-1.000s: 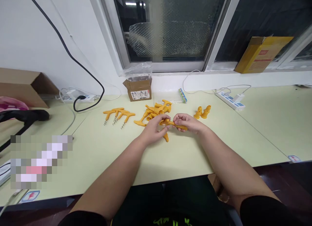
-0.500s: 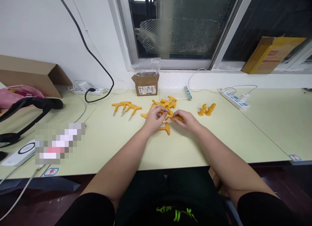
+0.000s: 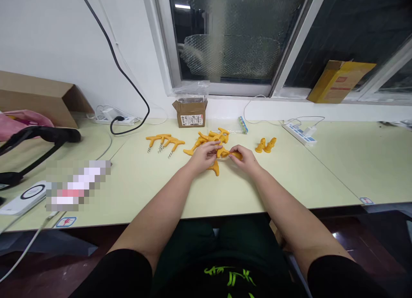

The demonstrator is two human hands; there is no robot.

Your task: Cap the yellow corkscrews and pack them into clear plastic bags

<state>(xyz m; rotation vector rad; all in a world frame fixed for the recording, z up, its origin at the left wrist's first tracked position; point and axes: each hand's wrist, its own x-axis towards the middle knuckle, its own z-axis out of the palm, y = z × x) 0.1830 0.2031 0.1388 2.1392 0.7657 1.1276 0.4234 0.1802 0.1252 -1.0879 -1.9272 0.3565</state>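
Worktop (image 3: pixel 236 195), near-middle: left hand (image 3: pixel 201 158) and right hand (image 3: pixel 247 159) meet over a yellow workpiece (image 3: pixel 237 155). Left grip closed about its left part; right grip pinches the right end, thumb and fingers together on it. Cannot tell whether it is one part or two joined; fingers hide much of it.

Step in hand, by my reading: close two-handed handling of the middle section, perhaps turning or fitting. Next move calls for the left grip firm, the right lined up with the piece, small fingertip motion, no sideways bending.

About: loose T-handled piece (image 3: pixel 216 168) just beside the left hand, near side. Yellow pile (image 3: pixel 223 131) beyond the hands. Corkscrews (image 3: pixel 175 141) to the left, metal spirals exposed. Two yellow sleeves (image 3: pixel 270 145) upright to the right.
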